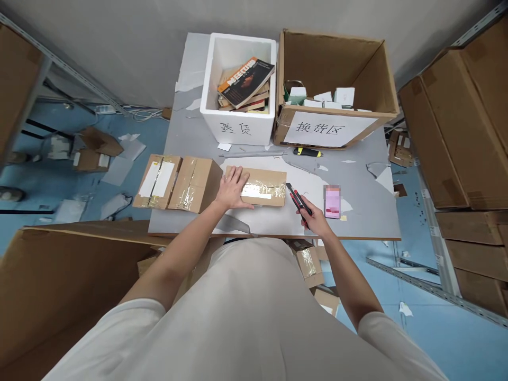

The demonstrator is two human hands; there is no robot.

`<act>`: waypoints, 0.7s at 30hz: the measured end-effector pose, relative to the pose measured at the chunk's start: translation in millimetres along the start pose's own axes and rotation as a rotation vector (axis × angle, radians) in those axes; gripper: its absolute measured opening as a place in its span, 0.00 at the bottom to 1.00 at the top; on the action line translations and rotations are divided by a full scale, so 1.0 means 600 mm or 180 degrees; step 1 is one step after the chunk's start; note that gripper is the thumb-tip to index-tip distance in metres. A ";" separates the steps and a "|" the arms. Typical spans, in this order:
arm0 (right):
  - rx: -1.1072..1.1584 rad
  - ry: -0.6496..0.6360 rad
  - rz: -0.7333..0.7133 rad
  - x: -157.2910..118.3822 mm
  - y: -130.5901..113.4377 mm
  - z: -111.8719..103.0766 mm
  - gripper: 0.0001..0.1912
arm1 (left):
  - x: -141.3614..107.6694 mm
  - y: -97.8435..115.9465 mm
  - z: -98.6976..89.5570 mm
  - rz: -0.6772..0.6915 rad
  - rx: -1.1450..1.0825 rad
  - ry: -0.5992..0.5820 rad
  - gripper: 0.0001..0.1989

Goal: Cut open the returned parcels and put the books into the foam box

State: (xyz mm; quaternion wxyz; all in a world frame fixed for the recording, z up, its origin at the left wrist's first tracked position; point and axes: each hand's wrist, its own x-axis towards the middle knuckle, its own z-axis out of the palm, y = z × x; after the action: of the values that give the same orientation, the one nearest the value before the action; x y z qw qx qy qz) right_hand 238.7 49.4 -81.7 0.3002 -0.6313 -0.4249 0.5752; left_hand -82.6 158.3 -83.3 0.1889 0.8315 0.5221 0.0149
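Note:
My left hand point(234, 190) lies with spread fingers on the left end of a taped cardboard box point(264, 185), pressing on its top. Shiny clear tape and a white label run along that box. In my right hand point(313, 218) is a black and red utility knife point(297, 200), its tip pointing up and left close to the box's right end. Two more taped boxes stand to the left of my left hand: a nearer carton point(194, 182) and one with white labels point(156, 181). A phone point(332, 203) with a pink screen lies right of my right hand.
At the table's back stand a white foam bin point(238, 127) of books and an open cardboard box point(333, 129) holding small white boxes. A black and yellow cutter point(308, 152) lies before them. A large open carton point(79, 286) is at lower left; stacked cartons point(456, 132) stand right.

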 end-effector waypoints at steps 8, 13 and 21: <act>-0.0237 -0.0443 0.0140 0.012 -0.028 -0.040 0.35 | -0.001 0.005 0.001 -0.0190 -0.0054 -0.0029 0.62; -0.0468 -0.0674 0.0155 0.014 -0.039 -0.058 0.35 | -0.002 0.004 0.001 -0.0237 -0.0073 -0.0055 0.62; -0.0148 -0.0819 0.0437 -0.012 -0.023 -0.061 0.35 | -0.003 0.004 0.000 -0.0276 -0.0150 -0.0134 0.63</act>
State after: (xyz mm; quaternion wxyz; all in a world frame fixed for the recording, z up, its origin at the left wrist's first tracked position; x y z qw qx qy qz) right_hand 272.2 53.3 -60.6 0.1885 -0.5867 -0.4289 0.6605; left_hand -81.2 155.8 -82.1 0.2199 0.8036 0.5531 0.0014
